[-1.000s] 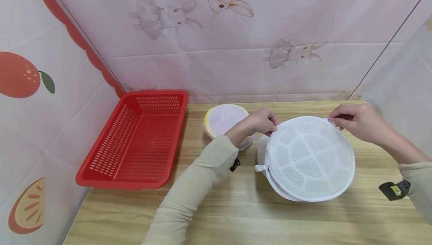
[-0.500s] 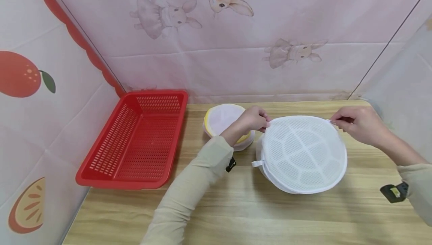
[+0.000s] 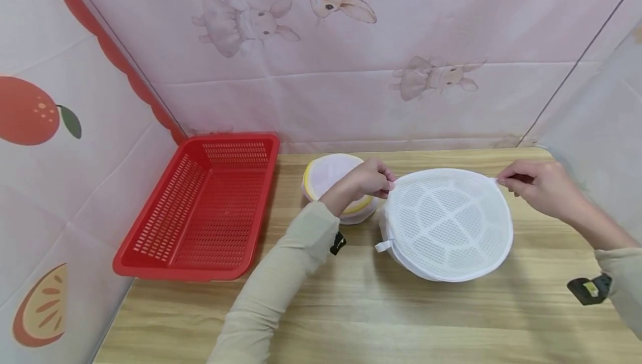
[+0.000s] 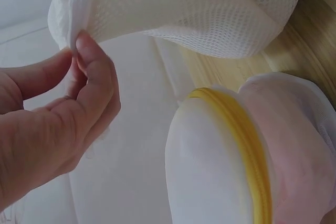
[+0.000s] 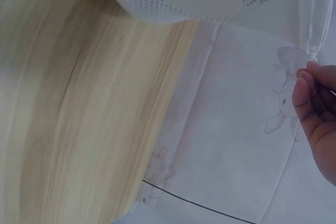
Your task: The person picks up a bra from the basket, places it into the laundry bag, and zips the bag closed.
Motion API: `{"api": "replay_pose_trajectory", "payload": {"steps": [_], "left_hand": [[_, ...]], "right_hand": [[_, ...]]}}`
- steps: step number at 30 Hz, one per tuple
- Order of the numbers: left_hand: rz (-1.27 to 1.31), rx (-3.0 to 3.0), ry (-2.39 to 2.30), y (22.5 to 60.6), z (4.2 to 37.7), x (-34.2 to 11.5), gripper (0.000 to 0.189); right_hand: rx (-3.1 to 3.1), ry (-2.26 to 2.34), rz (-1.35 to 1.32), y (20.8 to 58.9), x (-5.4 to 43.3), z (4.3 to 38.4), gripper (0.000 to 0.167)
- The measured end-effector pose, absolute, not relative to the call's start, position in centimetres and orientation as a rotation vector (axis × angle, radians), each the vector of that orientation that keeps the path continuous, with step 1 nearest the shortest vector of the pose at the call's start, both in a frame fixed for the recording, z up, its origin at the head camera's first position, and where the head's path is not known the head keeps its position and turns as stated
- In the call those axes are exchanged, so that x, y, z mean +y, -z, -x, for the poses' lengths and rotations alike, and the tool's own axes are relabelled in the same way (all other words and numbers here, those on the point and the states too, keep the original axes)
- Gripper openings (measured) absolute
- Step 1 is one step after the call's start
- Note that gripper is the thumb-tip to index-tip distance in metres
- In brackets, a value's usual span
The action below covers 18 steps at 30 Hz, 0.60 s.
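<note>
A round white mesh laundry bag (image 3: 448, 224) stands on the table at right of centre, its ribbed top tilted towards me. My left hand (image 3: 368, 178) pinches the piped rim at the back left between thumb and forefinger. In the left wrist view the same rim edge (image 4: 79, 11) runs down into those fingertips. At the back right, my right hand (image 3: 539, 185) pinches a small zipper pull (image 5: 313, 56) at the bag's edge. A short white loop tab (image 3: 383, 246) sticks out on the bag's left side. What the bag contains is mostly hidden.
A smaller white bag with a yellow zipper (image 4: 236, 135) sits behind my left wrist, pinkish through its side. The red slotted plastic basket (image 3: 261, 208) stands at the left. Printed cloth walls (image 3: 351, 107) close off the back and sides of the wooden table (image 3: 401, 325).
The mesh bag has shifted slightly left and back. My hands have spread a little apart, the left going left and the right going slightly right.
</note>
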<state>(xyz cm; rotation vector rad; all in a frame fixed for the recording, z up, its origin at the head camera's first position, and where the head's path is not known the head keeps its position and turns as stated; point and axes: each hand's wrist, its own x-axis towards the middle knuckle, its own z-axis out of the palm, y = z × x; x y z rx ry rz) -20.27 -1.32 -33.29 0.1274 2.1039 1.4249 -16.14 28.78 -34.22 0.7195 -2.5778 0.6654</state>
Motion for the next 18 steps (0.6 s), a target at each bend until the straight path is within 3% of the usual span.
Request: {"api": "replay_pose_trajectory", "payload": {"steps": [18], "left_hand": [[-0.189,2.081,-1.416,33.1,20.6,-0.9,0.016]], "right_hand": [[-2.631,-0.690,-0.620,32.9,27.8,16.4,0.015]]}}
